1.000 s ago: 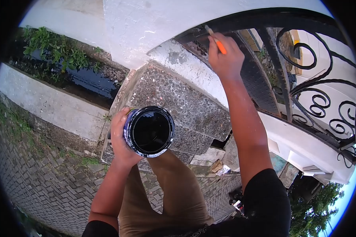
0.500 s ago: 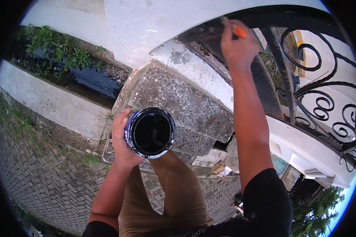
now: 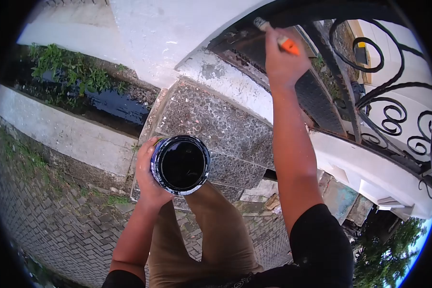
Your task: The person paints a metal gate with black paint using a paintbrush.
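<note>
My left hand (image 3: 151, 175) is wrapped around the side of a paint can (image 3: 181, 164), held upright with its open top facing me. Black paint fills the can, and dried drips of white and black coat its rim. In my right hand (image 3: 287, 62) is a paintbrush (image 3: 261, 24) with an orange handle, its bristles pointing up and left. The bristle end is close over the black metal frame (image 3: 317, 15) of a gate, near the curved edge of a white wall (image 3: 163, 33). My fingers partly hide the handle.
Black scrollwork (image 3: 391, 120) of the gate stands at the right. A water-filled ditch (image 3: 105, 103) with green plants (image 3: 74, 69) runs at the left behind a concrete curb (image 3: 67, 129). Pebbled stone slabs (image 3: 211, 120) lie beyond the can; brick paving (image 3: 77, 230) spreads below.
My right hand has shifted slightly left and down, and the brush's bristles and orange handle show more. The left hand keeps its hold on the paint can. The view has shifted a little.
</note>
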A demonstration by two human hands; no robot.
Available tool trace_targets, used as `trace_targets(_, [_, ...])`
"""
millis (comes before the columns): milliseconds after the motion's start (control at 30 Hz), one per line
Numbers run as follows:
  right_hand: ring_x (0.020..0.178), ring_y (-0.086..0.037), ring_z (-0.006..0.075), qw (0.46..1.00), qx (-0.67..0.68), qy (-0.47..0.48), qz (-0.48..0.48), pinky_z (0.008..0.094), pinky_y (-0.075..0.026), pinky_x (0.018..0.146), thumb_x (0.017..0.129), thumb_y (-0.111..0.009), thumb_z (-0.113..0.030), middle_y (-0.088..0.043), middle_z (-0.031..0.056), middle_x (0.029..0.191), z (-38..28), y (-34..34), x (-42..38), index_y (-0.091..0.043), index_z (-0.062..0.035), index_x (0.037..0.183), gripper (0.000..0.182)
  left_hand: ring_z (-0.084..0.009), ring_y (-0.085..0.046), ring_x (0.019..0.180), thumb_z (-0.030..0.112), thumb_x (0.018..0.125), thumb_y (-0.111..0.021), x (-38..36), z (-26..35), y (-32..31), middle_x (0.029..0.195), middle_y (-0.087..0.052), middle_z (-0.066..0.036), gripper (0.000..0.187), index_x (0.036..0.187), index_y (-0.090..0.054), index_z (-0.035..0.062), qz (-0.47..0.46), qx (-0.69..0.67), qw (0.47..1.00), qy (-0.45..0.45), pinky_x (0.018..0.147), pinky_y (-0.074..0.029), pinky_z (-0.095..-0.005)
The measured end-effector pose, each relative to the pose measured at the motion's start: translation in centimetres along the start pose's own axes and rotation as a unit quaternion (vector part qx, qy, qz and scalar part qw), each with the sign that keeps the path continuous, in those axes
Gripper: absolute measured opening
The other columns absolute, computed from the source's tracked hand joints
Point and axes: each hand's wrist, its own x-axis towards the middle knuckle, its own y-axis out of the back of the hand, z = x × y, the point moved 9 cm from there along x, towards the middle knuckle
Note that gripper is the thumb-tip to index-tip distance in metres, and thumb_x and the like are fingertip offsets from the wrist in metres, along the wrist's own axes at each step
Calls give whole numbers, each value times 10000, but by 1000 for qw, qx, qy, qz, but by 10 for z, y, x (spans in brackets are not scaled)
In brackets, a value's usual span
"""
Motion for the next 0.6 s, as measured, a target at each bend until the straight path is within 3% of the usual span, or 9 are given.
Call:
trace_targets(33, [670, -692, 142, 1000, 0, 0, 7, 258, -545, 658, 761, -860, -139, -731, 81, 770, 4, 5, -9, -739, -55, 853, 173, -426, -519, 1265, 257, 591, -954, -1, -1, 0, 1396, -475, -261, 1077, 1459, -338, 93, 1, -11, 1000, 7, 1064, -413, -523])
trace_targets(133, [667, -708, 195, 986, -66, 145, -54, 299, -570, 631, 773, -843, -146, -727, 67, 779, -18, -12, -37, -717, -77, 822, 152, -423, -518, 1266, 251, 596, -954, 6, 11, 0, 1404, -462, -267, 1091, 1468, -316, 99, -17, -9, 1000, -13, 1066, -415, -516])
trace_targets(167, [667, -708, 195, 988, -68, 134, -36, 299, -570, 631, 773, -843, -146, -727, 67, 779, -11, -14, -36, -717, -77, 822, 152, -423, -518, 1266, 251, 596, -954, 7, 10, 0, 1404, -462, -267, 1091, 1468, -316, 99, -33, -1, 999, -23, 1066, -415, -516])
trace_targets(233, [627, -681, 228, 969, -110, 215, -47, 329, -564, 589, 778, -839, -181, -707, 63, 767, -20, -28, -26, -704, -102, 827, 164, -383, -415, 1373, 268, 589, -966, -1, 7, -6, 1521, -302, -263, 1238, 1531, -182, 93, -78, 5, 996, -33, 1133, -370, -486])
trace_targets(367, [663, -705, 211, 974, -106, 199, -11, 294, -560, 599, 763, -855, -161, -721, 81, 797, -35, -5, -30, -719, -89, 855, 178, -367, -439, 1355, 264, 576, -970, -9, 2, -7, 1522, -297, -251, 1259, 1532, -169, 93, -98, 12, 995, -17, 1122, -397, -481])
trace_targets(433, [653, -699, 215, 974, -123, 188, -30, 295, -559, 579, 775, -844, -172, -714, 71, 789, -28, -10, -47, -710, -103, 836, 163, -354, -452, 1343, 264, 567, -975, -12, 1, -9, 1522, -295, -238, 1269, 1530, -167, 91, -112, 4, 994, -11, 1117, -408, -477])
trace_targets(500, [640, -691, 227, 971, -150, 154, -109, 311, -563, 576, 781, -836, -188, -707, 53, 778, -10, -31, -65, -704, -115, 827, 158, -341, -466, 1332, 264, 558, -979, -13, 3, -12, 1522, -294, -225, 1279, 1528, -165, 90, -122, -2, 993, -4, 1111, -419, -472])
trace_targets(567, [631, -683, 236, 970, -158, 148, -113, 323, -563, 569, 788, -828, -206, -702, 41, 780, 1, -41, -62, -697, -123, 824, 159, -413, -498, 1294, 272, 604, -956, -11, 4, -10, 1453, -404, -272, 1166, 1507, -241, 86, -90, -18, 996, 13, 1095, -398, -509])
trace_targets(600, [633, -684, 235, 968, -163, 160, -104, 321, -563, 567, 789, -827, -214, -705, 39, 788, -3, -43, -54, -699, -126, 830, 161, -307, -507, 1294, 252, 551, -983, -10, 6, -13, 1499, -314, -197, 1276, 1518, -170, 80, -121, 14, 993, -1, 1098, -440, -453])
